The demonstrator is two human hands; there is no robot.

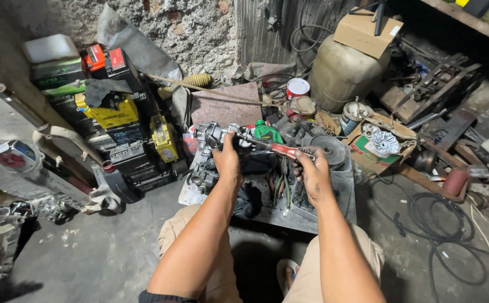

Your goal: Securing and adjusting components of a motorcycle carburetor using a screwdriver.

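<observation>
- Sitting low with knees apart, the person kept the metal tray between the legs, so both arms could reach the work without stretching.
- The right hand was closed tight around the red handle of a ratchet wrench, gripping near the handle's end, probably for leverage; the shaft ran leftward to the engine part.
- The left hand was wrapped over the grey engine part at the tray's far left corner, seemingly pressing it down so it would not twist as the wrench bore on it.
- A green oil bottle stood just behind the wrench, near enough to grab.
- A stack of old batteries leaned against the rough wall on the left, apparently out of the way.
- A cardboard box holding a shiny part sat right of the tray, and a black hose coiled on the floor beside it.
- Farthest back, a large pale tank carried a carton on top.
</observation>
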